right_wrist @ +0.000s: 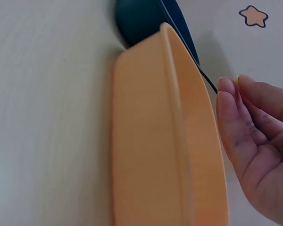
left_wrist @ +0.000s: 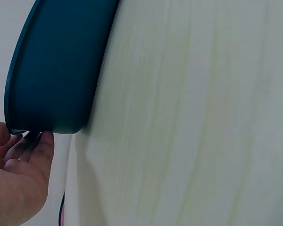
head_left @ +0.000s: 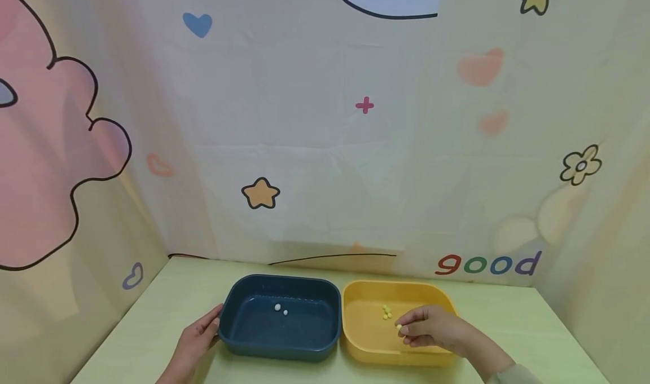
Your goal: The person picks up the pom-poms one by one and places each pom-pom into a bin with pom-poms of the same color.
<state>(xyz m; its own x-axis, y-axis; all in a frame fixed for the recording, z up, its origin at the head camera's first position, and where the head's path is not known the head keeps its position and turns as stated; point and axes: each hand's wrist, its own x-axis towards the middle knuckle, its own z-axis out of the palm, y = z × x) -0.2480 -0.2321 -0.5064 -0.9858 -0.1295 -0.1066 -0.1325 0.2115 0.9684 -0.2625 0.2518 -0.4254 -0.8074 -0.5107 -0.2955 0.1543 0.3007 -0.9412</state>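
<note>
1. Left vessel: a dark blue, rounded-rectangular basin [head_left: 284, 332] in what looks like smooth plastic. The walls are plain, the corners generously curved, and the inner surface has a soft sheen.
2. Contents of item 1: two small, round white beads [head_left: 277, 307], apart from each other on the floor towards the back; one appears slightly larger.
3. Right vessel: a yellow, rounded-rectangular basin [head_left: 363, 322] of similar form, with a matte, plastic-looking finish and a distinct rim. It stands close beside the dark blue basin; whether the walls touch cannot be told.
4. Contents of item 3: several small, round yellow beads [head_left: 388, 310], loosely clustered on the floor.
5. Left hand [head_left: 197, 337]: grips the left end of the dark blue basin at its rim, fingers bent against the outer wall.
6. Right hand [head_left: 431, 326]: pinches a single small yellow bead [head_left: 399, 328] between thumb and forefinger, above the yellow basin. A pale grey-green sleeve [head_left: 514, 374] shows at the forearm.
7. Supporting surface: a pale yellow-green tabletop [head_left: 538, 333], flat, with streaks resembling wood grain in the left wrist view.
8. Surround: a creased, cream-coloured printed cloth [head_left: 315, 107] bearing outlined stars, hearts, a flower and the word "good" in multicoloured letters.
</note>
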